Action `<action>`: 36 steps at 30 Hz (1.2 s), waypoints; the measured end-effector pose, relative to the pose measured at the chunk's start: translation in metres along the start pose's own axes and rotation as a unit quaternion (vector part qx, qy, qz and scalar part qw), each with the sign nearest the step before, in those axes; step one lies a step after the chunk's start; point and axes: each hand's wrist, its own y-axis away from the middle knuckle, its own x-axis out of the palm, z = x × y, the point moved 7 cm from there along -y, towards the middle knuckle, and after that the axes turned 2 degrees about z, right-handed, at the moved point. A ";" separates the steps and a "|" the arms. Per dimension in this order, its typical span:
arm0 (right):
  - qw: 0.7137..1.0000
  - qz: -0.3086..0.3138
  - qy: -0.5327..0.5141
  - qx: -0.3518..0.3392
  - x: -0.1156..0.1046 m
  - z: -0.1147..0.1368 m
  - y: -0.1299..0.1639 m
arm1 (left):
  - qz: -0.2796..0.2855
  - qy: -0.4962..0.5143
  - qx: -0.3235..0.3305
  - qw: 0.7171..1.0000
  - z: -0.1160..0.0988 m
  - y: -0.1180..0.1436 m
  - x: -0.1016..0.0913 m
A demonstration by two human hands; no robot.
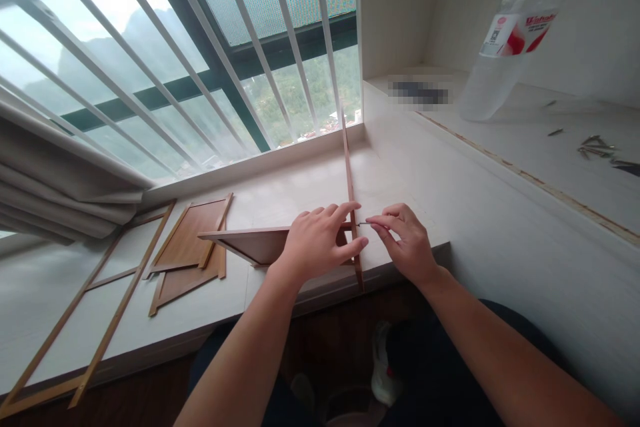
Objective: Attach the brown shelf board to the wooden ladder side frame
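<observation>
While our left hand (pixel 316 241) spreads over a wooden panel (pixel 260 245) and strip (pixel 349 177) on the white ledge (pixel 280 200), our right hand (pixel 406 241) pinches a slim metal fastener (pixel 365 223) at the strip.

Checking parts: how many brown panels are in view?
3: one panel at the left hand, an upper panel and a lower panel overlapping on the ledge; more could be hidden.

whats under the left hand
The left hand covers parts of a framed wooden panel and a long wooden strip, which show around it; what lies directly under the palm cannot be seen.
</observation>
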 end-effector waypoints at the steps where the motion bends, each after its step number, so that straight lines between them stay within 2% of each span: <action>1: 1.000 0.000 -0.001 0.002 0.000 0.000 0.000 | 0.001 0.001 0.000 1.000 0.000 0.000 0.000; 9: 0.999 0.024 -0.024 -0.010 0.003 0.002 0.001 | -0.001 0.004 0.001 1.000 0.000 0.000 0.000; 16: 1.000 0.009 -0.016 0.001 0.000 -0.001 -0.001 | 0.003 0.002 0.003 1.000 0.000 0.000 0.000; 36: 0.999 0.035 0.005 -0.020 0.003 -0.003 0.001 | 0.003 0.003 0.003 1.000 0.001 0.000 0.001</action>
